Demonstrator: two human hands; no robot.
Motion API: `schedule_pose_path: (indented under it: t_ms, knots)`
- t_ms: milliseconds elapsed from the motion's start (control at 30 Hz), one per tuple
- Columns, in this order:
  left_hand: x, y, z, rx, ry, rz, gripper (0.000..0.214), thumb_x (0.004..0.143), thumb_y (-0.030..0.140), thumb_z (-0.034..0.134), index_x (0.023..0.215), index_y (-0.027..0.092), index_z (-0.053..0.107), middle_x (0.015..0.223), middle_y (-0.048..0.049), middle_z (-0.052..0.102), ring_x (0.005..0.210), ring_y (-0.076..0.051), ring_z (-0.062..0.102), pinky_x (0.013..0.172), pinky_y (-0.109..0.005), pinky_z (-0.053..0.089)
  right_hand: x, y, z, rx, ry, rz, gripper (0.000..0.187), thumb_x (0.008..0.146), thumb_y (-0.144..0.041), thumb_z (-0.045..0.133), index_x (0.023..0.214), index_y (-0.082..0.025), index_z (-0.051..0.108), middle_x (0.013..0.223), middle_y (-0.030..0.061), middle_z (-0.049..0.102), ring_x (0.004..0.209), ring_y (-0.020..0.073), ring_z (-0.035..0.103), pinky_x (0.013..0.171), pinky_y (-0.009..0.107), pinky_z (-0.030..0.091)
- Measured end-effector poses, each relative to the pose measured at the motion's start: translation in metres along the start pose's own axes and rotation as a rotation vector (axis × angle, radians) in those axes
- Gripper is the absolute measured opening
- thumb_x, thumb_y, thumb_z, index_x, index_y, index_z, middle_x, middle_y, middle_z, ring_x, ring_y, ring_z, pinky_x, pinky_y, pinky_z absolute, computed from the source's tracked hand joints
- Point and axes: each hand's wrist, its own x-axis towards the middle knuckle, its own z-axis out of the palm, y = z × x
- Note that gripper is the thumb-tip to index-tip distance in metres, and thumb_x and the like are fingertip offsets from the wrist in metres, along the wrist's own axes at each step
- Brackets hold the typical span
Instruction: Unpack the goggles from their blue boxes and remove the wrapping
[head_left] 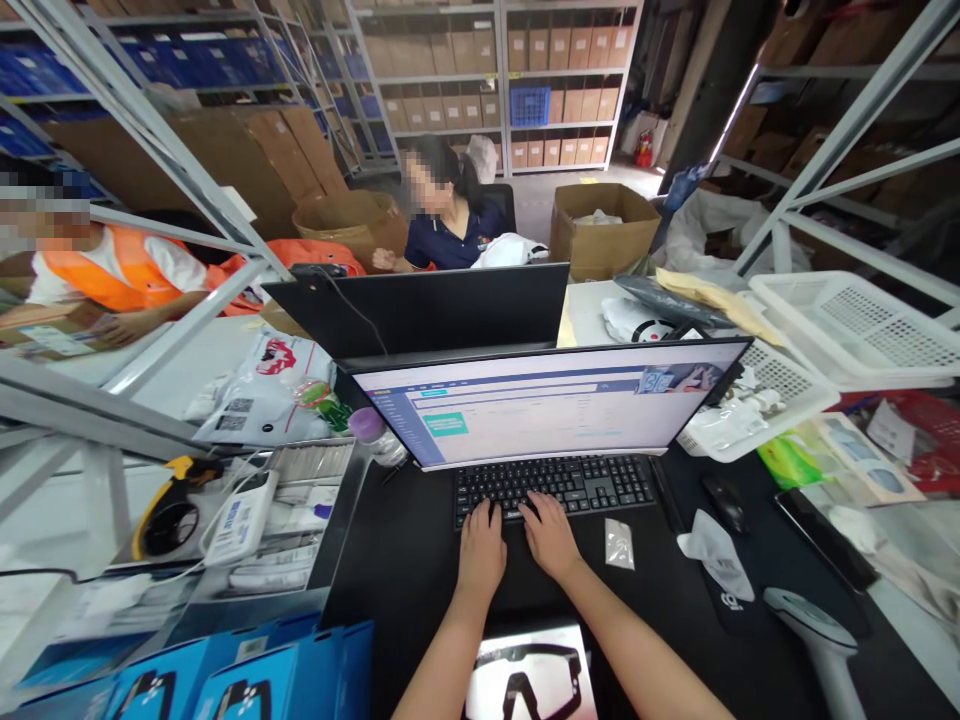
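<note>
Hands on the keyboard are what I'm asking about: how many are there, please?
2: the left hand near the left end of the keyboard, the right hand nearer its middle.

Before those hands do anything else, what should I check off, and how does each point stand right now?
1. Left hand and right hand at the long black keyboard: ok.
2. Wide black-framed monitor lit: ok.
3. Monitor's display readable: cannot tell; the writing is too small.
4. Small pale plastic packet apart from the keyboard: ok, lying just in front.
5. Space around the black oval mouse clear: not ok; a crumpled translucent white plastic bag lies close by.
6. Grey-and-white handheld scanner free of both hands: ok, lying off to the right.
</note>
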Motion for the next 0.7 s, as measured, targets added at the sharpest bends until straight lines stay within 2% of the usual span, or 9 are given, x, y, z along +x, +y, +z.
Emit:
schedule_pose_path:
  t_ms: [267,467,700]
  knots:
    - [0.0005,-0.0007,-0.0014,0.013,0.049,-0.033,0.048,0.075,-0.001,0.052,0.12,0.01,0.061,0.135,-0.0179,0.057,0.131,-0.029,0.051,0.115,-0.049,0.037,-0.0015,0.0014,0.004,0.002,0.029,-0.012,0.035,0.091,-0.011,0.05,0.123,-0.016,0.063,0.133,0.014,0.059,0.126,0.0292,0.05,0.109,0.05,0.042]
    - [0.0006,-0.0007,0.006,0.006,0.049,-0.01,0.058,0.075,-0.001,0.054,0.132,0.01,0.056,0.143,-0.0199,0.052,0.133,-0.03,0.05,0.112,-0.048,0.04,-0.0014,0.0018,0.005,0.006,0.042,-0.012,0.033,0.091,-0.011,0.049,0.121,-0.015,0.063,0.13,0.0143,0.06,0.124,0.0283,0.05,0.109,0.049,0.042]
    - [-0.0009,-0.0027,0.007,-0.007,0.05,0.004,0.056,0.079,0.001,0.052,0.134,0.01,0.054,0.146,-0.0197,0.049,0.136,-0.029,0.047,0.115,-0.047,0.037,-0.0018,0.0015,0.0036,0.0,0.029,-0.017,0.035,0.09,-0.012,0.052,0.123,-0.017,0.064,0.132,0.0138,0.059,0.127,0.0285,0.049,0.111,0.05,0.039]
